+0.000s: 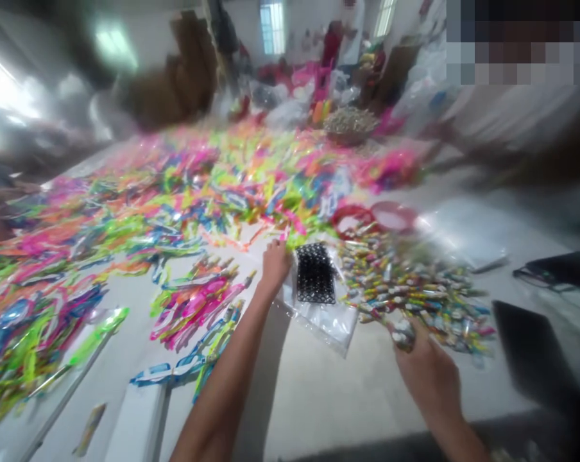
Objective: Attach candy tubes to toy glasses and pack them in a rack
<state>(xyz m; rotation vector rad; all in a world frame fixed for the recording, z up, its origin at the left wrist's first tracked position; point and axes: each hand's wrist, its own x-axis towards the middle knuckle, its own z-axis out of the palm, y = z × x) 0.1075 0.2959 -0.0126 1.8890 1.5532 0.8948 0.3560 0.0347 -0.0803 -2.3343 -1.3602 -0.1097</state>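
Observation:
My left hand [274, 264] reaches forward across the white table [319, 385] with its fingers curled, touching the edge of a clear plastic bag [328, 321] that holds a black dotted pad [315, 274]. What the fingers grip is blurred. My right hand [422, 366] is closed on several small shiny pieces [403, 335] at the near edge of a heap of small multicoloured pieces [415, 282].
Bright neon plastic strips [174, 192] cover the far and left table. A red ring and bowl [381, 215] lie beyond the heap. Dark flat things [535, 359] lie at the right. Another person's arm [511, 147] reaches in at the upper right.

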